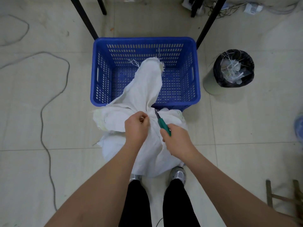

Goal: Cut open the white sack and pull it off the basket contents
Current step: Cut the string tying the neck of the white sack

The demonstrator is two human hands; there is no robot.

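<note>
Head view: left hand [136,124] pinches white sack [144,89]; right hand [177,140] grasps knife [161,121].

1. I had one view only — the head camera, worn high, wide-angle.
2. It looked forward and steeply down, close over both forearms.
3. It took in the floor [246,128] — from the shoes [179,175] outward.
</note>
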